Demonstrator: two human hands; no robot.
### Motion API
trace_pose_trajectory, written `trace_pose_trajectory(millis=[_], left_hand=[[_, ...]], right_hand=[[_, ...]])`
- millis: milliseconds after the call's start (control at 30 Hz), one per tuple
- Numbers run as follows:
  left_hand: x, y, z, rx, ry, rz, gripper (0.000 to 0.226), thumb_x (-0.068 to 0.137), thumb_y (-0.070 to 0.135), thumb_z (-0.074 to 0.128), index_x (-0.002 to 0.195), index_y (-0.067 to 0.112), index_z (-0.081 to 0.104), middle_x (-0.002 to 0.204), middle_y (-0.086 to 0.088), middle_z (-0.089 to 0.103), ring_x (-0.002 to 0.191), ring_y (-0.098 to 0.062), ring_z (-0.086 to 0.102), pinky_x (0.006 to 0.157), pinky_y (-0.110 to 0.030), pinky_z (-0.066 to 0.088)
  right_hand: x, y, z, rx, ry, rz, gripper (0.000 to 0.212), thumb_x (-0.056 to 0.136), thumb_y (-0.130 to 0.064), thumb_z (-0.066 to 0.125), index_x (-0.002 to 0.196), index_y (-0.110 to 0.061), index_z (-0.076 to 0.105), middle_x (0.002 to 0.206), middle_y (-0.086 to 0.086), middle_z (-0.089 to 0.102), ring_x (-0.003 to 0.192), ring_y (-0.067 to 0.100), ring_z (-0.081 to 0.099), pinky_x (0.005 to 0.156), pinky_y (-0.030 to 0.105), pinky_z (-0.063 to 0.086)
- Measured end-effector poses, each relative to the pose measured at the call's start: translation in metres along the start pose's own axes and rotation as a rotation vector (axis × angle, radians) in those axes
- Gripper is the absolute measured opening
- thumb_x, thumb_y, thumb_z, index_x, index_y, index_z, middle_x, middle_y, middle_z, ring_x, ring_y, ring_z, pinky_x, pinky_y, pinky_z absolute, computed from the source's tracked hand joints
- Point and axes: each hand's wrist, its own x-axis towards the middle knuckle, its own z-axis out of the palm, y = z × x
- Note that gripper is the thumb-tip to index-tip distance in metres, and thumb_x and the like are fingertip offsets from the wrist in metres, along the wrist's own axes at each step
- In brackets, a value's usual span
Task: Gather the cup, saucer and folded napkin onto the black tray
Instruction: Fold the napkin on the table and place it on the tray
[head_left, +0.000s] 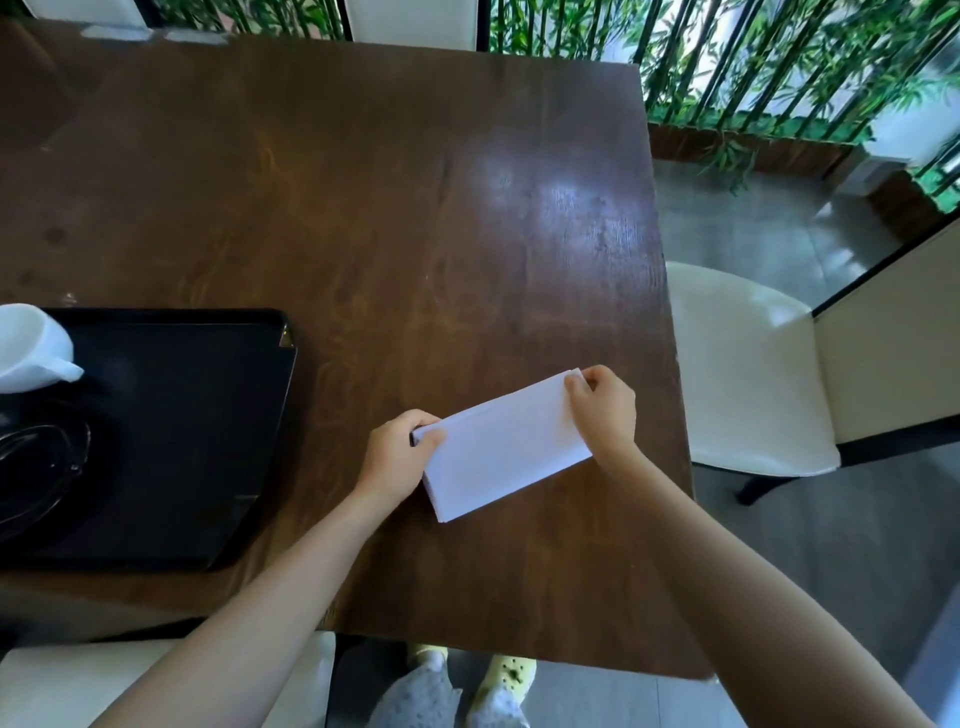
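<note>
A white folded napkin (506, 447) lies tilted on the brown wooden table (389, 208), right of the black tray (197, 415). My left hand (397, 452) pinches its left end and my right hand (605, 405) pinches its upper right corner. On the tray's left part stands a white cup (28, 345), cut off by the frame edge. Below it on the tray sits a dark glassy saucer (39, 467), hard to make out.
A cream chair (748, 374) stands past the table's right edge. Another cream seat (62, 686) is at the near left. Bamboo plants (779, 67) line the back right. My feet (511, 675) show below the table's near edge.
</note>
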Motion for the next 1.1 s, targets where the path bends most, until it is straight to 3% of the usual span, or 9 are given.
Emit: trace_pose_trajectory(millis=[167,333,567,733,833,967,1100], left_hand=[[0.003,-0.002,0.003,0.204,0.116,0.102,0.012,0.091,0.024,0.053,0.095,0.019,0.064,0.096,0.003,0.055,0.075,-0.009,0.053,0.061,-0.018,0.040],[-0.002,-0.001,0.003,0.399,0.137,0.133,0.020,0.095,0.029,0.046,0.107,0.017,0.057,0.103,-0.003,0.052,0.074,-0.019,0.057,0.063,-0.035,0.054],[-0.005,0.002,0.007,0.574,0.201,0.203,0.021,0.094,0.027,0.049,0.101,0.010,0.059,0.099,-0.007,0.053,0.082,-0.019,0.053,0.053,-0.027,0.042],[0.007,0.003,0.006,0.637,0.125,0.137,0.019,0.093,0.030,0.051,0.102,0.013,0.052,0.102,-0.005,0.053,0.091,-0.019,0.050,0.061,-0.029,0.047],[0.021,0.004,-0.002,0.570,0.013,0.079,0.019,0.089,0.031,0.055,0.099,0.016,0.049,0.103,-0.002,0.052,0.093,-0.020,0.051,0.071,-0.034,0.050],[0.031,0.005,-0.008,0.579,-0.107,0.049,0.013,0.089,0.032,0.055,0.089,0.022,0.047,0.101,0.000,0.053,0.088,-0.016,0.050,0.072,-0.031,0.049],[0.024,0.011,-0.011,0.606,-0.047,0.059,0.012,0.089,0.030,0.055,0.093,0.019,0.050,0.105,-0.002,0.053,0.091,-0.016,0.049,0.073,-0.029,0.046]], right_hand=[[-0.007,0.000,0.009,-0.162,0.124,-0.071,0.026,0.095,-0.025,0.045,0.099,-0.005,0.061,0.100,0.010,0.062,0.085,0.020,0.055,0.074,0.027,0.044],[-0.010,0.001,0.018,-0.275,0.209,-0.140,0.026,0.096,-0.026,0.043,0.105,-0.007,0.058,0.109,0.011,0.060,0.099,0.023,0.054,0.087,0.033,0.046],[-0.011,0.005,0.022,-0.415,0.237,-0.181,0.030,0.097,-0.025,0.037,0.116,-0.009,0.055,0.116,0.012,0.055,0.106,0.028,0.048,0.090,0.039,0.039],[-0.006,-0.001,0.015,-0.434,0.150,-0.167,0.025,0.097,-0.022,0.039,0.111,-0.008,0.054,0.113,0.013,0.056,0.104,0.029,0.050,0.090,0.040,0.040],[0.009,-0.009,0.001,-0.376,-0.025,-0.103,0.023,0.094,-0.024,0.047,0.110,-0.008,0.053,0.112,0.013,0.058,0.101,0.029,0.053,0.088,0.041,0.046],[0.023,-0.019,-0.014,-0.361,-0.261,-0.016,0.028,0.091,-0.023,0.054,0.114,-0.006,0.053,0.108,0.014,0.063,0.085,0.026,0.058,0.073,0.036,0.049],[0.022,-0.023,-0.016,-0.408,-0.294,-0.026,0.029,0.090,-0.019,0.053,0.108,0.004,0.058,0.106,0.022,0.065,0.092,0.036,0.063,0.078,0.044,0.053]])
